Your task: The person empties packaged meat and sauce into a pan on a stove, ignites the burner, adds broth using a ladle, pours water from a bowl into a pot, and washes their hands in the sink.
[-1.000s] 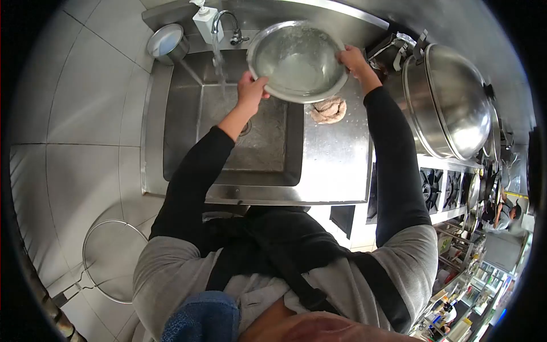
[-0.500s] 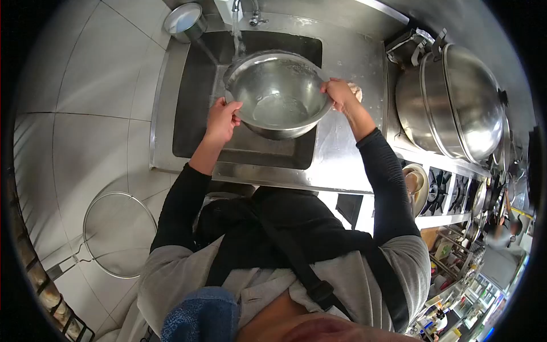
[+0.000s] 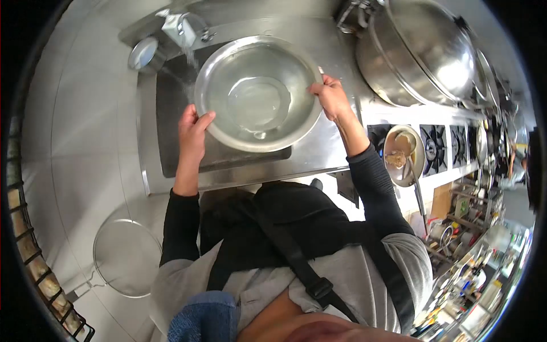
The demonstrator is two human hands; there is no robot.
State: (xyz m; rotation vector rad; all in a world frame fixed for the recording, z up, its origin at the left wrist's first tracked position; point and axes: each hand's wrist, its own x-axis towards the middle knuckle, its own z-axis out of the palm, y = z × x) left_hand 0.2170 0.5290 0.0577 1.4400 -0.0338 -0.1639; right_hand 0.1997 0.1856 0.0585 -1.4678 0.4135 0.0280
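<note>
In the head view, the wide steel bowl [image 3: 228,62] is in the upper middle of the frame, raised over the sink [image 3: 168,137], its right side reaching over the tabletop [image 3: 310,149]. The left hand [image 3: 192,134] grips the rim at its lower left, thumb on top; the right hand [image 3: 335,102] grips the rim on the right, its fingers partly hidden. What looks like shallow water lies in the bottom, so a sudden tilt or uneven lift could send it over the lip, onto the tabletop if the right side dropped. Both grips pinch only the rim, and if the metal is wet, it could slide out of either hand and leave the other with all the weight. Water [image 3: 189,57] runs from the faucet [image 3: 206,35] at the upper left, close to the bowl's edge; a shift that way could make the stream strike the rim and splash, or bring the bowl against the soap bottle [image 3: 172,27] or the metal cup [image 3: 151,60] by the sink's corner. A swing to the right might knock the large domed pot [image 3: 393,51] at the upper right, or spill water towards the pan [image 3: 391,137] on the stove, where a long handle [image 3: 420,199] sticks out near the right sleeve and could be caught by it.
</note>
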